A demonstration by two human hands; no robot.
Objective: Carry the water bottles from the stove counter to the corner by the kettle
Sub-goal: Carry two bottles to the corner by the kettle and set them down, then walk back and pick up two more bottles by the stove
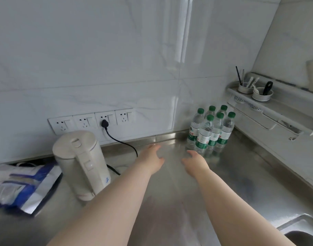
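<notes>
A: At the near right edge, the rim of a steel sink [301,233] cuts in. What lies past it?

B: The brushed stainless-steel table [170,201], with two bare forearms stretched out over it. The left hand [150,160] and the right hand [194,163] hover side by side, palms down.

A: Holding anything?

B: No. The fingers [155,147] of both hands are spread and relaxed, and grasp nothing. I judge the hands sit that way because the load is already down.

A: And to the left?

B: A crumpled blue-and-white foil bag [22,185] lies flat, and just beside it stands a cream plastic electric kettle [81,162], its black cord running back to the wall.

A: Where are the bottles?

B: The clear plastic water bottles [210,132], six with green caps and green-and-white labels, stand upright in two tight rows, tucked into the corner where the walls meet. They are to the right of the kettle and just beyond the right hand, not touching it. Whether film binds them, I cannot tell.

A: Why that spot?

B: Probably to leave the middle free.

A: Farther back?

B: A row of white wall sockets [90,121] holding a black plug [104,123], and on the right wall a pale rack with metal utensil cups [258,96].
</notes>
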